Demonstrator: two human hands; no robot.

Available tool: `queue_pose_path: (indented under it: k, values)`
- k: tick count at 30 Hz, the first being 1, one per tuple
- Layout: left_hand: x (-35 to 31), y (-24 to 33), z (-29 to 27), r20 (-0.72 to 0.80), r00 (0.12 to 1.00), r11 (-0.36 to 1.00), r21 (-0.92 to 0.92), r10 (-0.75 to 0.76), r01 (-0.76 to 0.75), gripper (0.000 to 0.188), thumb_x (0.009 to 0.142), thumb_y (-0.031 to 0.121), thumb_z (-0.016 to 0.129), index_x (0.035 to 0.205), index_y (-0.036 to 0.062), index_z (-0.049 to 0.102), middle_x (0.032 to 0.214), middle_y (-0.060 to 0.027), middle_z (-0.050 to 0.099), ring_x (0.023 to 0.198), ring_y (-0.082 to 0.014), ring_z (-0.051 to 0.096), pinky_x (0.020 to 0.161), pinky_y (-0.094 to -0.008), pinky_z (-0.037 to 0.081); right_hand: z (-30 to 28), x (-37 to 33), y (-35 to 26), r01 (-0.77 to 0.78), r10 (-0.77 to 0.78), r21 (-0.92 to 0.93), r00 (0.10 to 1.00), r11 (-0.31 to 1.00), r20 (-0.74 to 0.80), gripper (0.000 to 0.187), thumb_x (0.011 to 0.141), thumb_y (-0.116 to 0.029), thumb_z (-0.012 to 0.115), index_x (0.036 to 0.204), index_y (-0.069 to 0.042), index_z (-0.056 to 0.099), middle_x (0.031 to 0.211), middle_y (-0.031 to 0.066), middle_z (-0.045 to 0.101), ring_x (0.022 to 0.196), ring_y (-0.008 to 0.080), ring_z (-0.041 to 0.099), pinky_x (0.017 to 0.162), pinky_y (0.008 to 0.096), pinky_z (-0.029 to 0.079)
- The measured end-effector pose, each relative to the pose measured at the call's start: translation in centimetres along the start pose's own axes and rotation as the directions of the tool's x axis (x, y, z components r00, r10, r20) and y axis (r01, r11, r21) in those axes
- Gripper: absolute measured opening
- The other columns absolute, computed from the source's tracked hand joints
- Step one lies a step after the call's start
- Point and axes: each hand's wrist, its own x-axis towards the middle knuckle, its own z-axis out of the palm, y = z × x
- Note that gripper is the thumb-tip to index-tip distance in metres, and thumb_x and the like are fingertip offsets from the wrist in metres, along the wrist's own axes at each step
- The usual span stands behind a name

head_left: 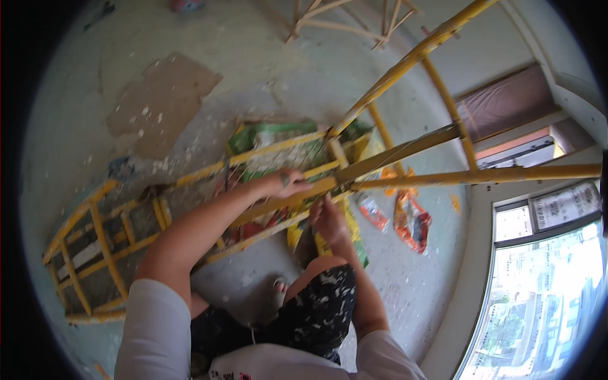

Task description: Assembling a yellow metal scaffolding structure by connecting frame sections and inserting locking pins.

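Observation:
A long frame of yellow-painted poles [252, 154] lies across in front of me, with a flat yellow board [288, 201] running along its middle. My left hand [290, 183] lies over this board, fingers curled on it close to the joint. On the near side, my right hand [330, 220] is closed in a pinch just below the joint; whatever is between its fingertips is too small to make out. Thin cord or wire [342, 187] shows around the joint. From there another yellow board [399, 154] slants up to the right between yellow poles [415, 56].
Yellow and green sacks [278, 132] lie beneath the frame. Orange wrappers [411, 221] are on the floor at right. A brown flat sheet [163, 101] lies at far left, a bare wooden frame [348, 22] stands at the back, and a window [538, 310] is at right.

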Motion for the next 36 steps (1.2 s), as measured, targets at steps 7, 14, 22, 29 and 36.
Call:
queue_pose_path:
  k: [7,14,22,29,36]
  values:
    - [-0.1,0.6,0.8,0.016,0.996,0.996,-0.031,-0.088,0.088,0.046,0.098,0.046,0.057,0.109,0.0025,0.07,0.097,-0.0239,0.069,0.093,-0.0394,0.067,0.081,-0.0453,0.052,0.1,-0.2,-1.1,0.401,-0.604,-0.887,0.773,0.23,0.193,0.019,0.103,-0.023,0.058,0.09,-0.009,0.059,0.072,0.0001,0.056,0.063,0.0145,0.055,0.056,0.0297,0.042]
    - [-0.2,-0.3,2.0,-0.053,0.988,0.989,-0.01,-0.145,0.145,0.046,0.099,0.043,0.056,0.117,0.0026,0.067,0.104,-0.0218,0.07,0.098,-0.0372,0.067,0.085,-0.0435,0.051,-0.8,0.4,-0.2,0.212,-0.389,-0.667,0.913,0.714,-0.126,0.026,0.101,-0.028,0.061,0.1,-0.002,0.062,0.08,0.0037,0.064,0.062,0.0103,0.059,0.057,0.0249,0.046]
    - [1.5,-1.5,2.2,-0.028,0.999,0.999,-0.01,-0.036,0.036,0.045,0.098,0.044,0.056,0.102,-0.0001,0.065,0.094,-0.0244,0.067,0.091,-0.0368,0.068,0.076,-0.0468,0.05,-4.2,-4.6,-5.8,0.301,-0.698,-0.849,0.708,0.433,-0.105,0.023,0.099,-0.021,0.063,0.107,0.0,0.061,0.083,0.0032,0.064,0.069,0.0088,0.06,0.061,0.0241,0.05]
    - [1.4,-1.3,0.4,0.105,0.979,0.985,0.024,-0.174,0.173,0.056,0.098,0.051,0.056,0.122,0.0014,0.064,0.106,-0.0196,0.071,0.102,-0.0342,0.068,0.087,-0.0418,0.052,5.7,-11.6,-22.0,0.264,-0.899,-0.929,0.284,-0.261,0.334,0.016,0.097,-0.016,0.064,0.094,0.0,0.065,0.076,0.0096,0.066,0.068,0.0145,0.064,0.064,0.0303,0.051]
    - [1.3,-3.4,-4.0,-0.032,0.98,0.978,-0.081,-0.195,0.192,0.045,0.101,0.047,0.055,0.111,0.0048,0.066,0.099,-0.011,0.07,0.096,-0.0196,0.065,0.088,-0.0375,0.052,9.9,-3.1,-40.1,0.053,-0.753,-0.771,0.186,-0.634,0.632,0.029,0.099,-0.03,0.058,0.101,-0.002,0.068,0.084,0.0178,0.069,0.076,0.0252,0.068,0.07,0.0391,0.051]
